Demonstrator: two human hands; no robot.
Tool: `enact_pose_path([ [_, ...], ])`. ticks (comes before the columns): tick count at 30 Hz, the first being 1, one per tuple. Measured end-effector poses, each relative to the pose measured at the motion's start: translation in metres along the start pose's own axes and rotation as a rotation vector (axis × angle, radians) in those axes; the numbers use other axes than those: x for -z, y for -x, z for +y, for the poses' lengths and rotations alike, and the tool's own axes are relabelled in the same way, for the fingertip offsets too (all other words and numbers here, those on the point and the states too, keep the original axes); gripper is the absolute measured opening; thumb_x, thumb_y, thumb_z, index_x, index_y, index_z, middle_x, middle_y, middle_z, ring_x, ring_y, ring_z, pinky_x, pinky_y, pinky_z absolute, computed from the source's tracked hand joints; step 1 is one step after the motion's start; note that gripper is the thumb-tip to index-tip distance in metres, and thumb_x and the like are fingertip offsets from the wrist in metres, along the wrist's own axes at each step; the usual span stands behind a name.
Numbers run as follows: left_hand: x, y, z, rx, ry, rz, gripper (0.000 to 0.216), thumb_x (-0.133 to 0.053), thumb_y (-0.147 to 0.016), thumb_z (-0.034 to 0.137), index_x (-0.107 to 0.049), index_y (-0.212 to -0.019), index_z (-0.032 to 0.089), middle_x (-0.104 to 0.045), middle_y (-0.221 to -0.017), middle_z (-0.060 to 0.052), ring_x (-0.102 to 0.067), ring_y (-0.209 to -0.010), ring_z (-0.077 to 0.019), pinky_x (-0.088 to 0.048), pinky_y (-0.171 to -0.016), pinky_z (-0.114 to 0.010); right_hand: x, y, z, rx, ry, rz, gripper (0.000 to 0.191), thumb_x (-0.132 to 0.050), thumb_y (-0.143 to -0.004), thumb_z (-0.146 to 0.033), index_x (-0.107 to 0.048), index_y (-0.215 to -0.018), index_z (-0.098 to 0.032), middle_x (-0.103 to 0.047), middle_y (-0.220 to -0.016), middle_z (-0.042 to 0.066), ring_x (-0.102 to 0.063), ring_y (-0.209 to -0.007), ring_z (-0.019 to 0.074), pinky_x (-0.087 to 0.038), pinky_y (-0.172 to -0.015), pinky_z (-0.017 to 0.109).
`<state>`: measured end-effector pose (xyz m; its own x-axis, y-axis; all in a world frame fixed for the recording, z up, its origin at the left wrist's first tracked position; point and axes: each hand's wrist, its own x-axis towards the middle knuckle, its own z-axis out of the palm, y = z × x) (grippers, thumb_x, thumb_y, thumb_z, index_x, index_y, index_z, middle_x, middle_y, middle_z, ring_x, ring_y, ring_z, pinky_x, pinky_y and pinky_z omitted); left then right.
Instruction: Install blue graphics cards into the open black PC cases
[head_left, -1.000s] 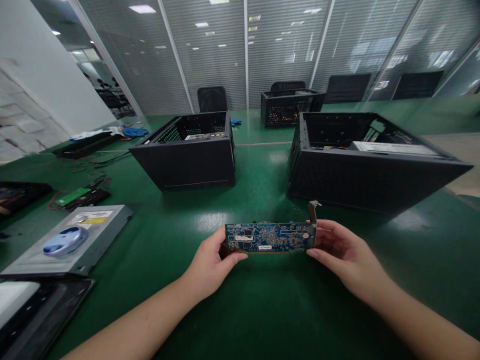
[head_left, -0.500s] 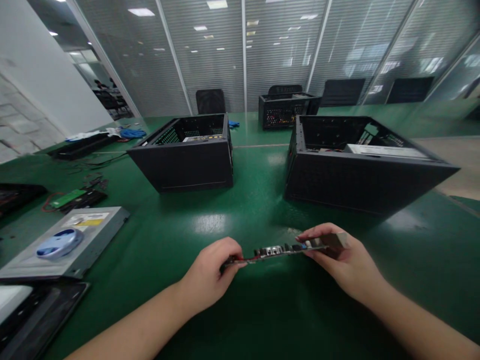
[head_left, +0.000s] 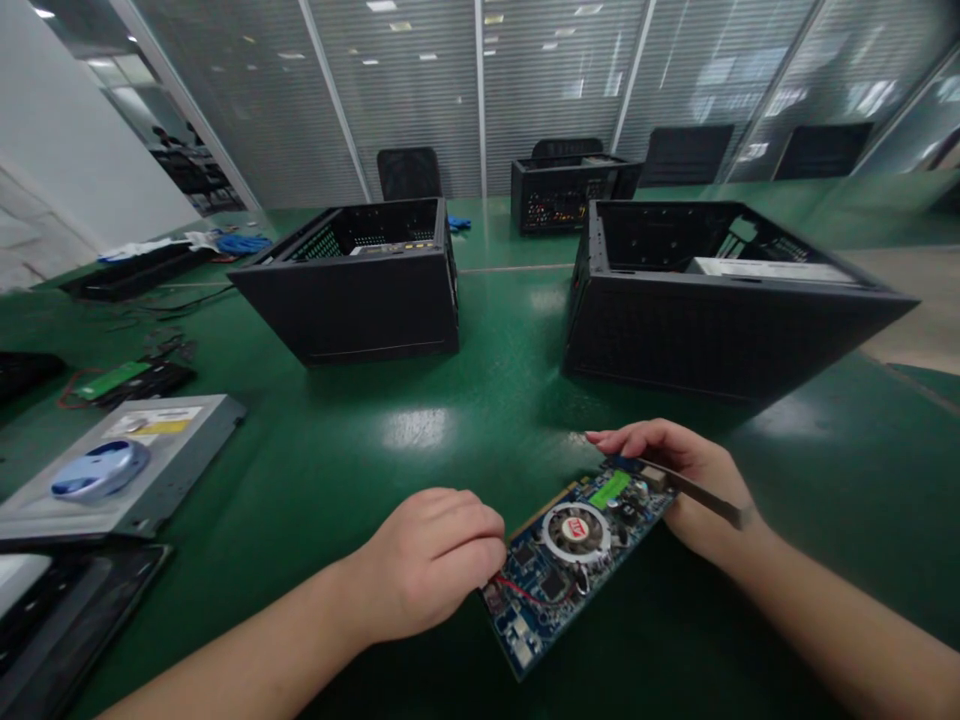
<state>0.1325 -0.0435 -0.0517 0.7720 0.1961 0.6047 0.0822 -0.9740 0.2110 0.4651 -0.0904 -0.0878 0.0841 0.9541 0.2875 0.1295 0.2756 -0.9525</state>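
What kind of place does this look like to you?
Probably an office room used for computer hardware work: open black computer cases stand on a green table, along with a held circuit card, and a glass partition behind.

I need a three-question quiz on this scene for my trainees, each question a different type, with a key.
1. True or false: the graphics card bears a fan.
2. What lies on the optical drive? A, a screwdriver; B, a light-blue round object; C, a keyboard.
3. Which hand is at the card's end with the metal bracket?

Key: 1, true; 2, B; 3, the right hand.
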Motion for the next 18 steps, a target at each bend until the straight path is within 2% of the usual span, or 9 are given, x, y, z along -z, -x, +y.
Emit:
enact_pose_path([
  [3,-0.0006,0.0002,-0.0008,-0.009,0.011,0.025,0.019,-0.050,-0.114,0.012,-0.064,-0.103,0.019,-0.078,-0.095,-0.007,-0.069,-0.078,-0.0169,-0.057,-0.070,-0.032,0.0005,-0.0001,-0.0010,0.005,-0.003,0.003,0.028,-0.101,-0.090,-0.042,-0.078,-0.096,-0.027,-0.087,-0.111,0.010,-0.085,-0.123,0.0370,-0.072,-0.106,0.052],
  [10,0.0023,-0.0032,0.0014,0.018,0.005,-0.018,0.019,-0.050,-0.112,0.010,-0.065,-0.103,0.020,-0.080,-0.093,-0.007,-0.070,-0.077,-0.0166,-0.056,-0.069,-0.031,0.0010,0.0014,0.0014,0.014,-0.008,0.016,0.029,-0.104,-0.087,-0.038,-0.078,-0.097,-0.027,-0.086,-0.108,0.009,-0.085,-0.122,0.0375,-0.072,-0.107,0.053],
  [14,0.0005,-0.0030,-0.0003,0.014,0.023,-0.001,0.017,-0.052,-0.111,0.009,-0.065,-0.110,0.019,-0.081,-0.095,-0.008,-0.073,-0.078,-0.0169,-0.059,-0.071,-0.030,0.0008,0.0014,0.0016,0.022,-0.011,0.017,0.030,-0.105,-0.085,-0.037,-0.079,-0.096,-0.028,-0.086,-0.106,0.008,-0.085,-0.121,0.0378,-0.073,-0.105,0.052],
  [18,-0.0011,-0.0032,-0.0017,-0.002,0.008,0.028,0.020,-0.048,-0.114,0.013,-0.066,-0.121,0.017,-0.081,-0.097,-0.009,-0.075,-0.081,-0.0183,-0.062,-0.072,-0.032,0.0021,0.0020,0.0015,0.036,0.009,-0.005,0.025,-0.102,-0.089,-0.034,-0.080,-0.100,-0.029,-0.087,-0.112,0.007,-0.085,-0.123,0.0347,-0.072,-0.106,0.047],
])
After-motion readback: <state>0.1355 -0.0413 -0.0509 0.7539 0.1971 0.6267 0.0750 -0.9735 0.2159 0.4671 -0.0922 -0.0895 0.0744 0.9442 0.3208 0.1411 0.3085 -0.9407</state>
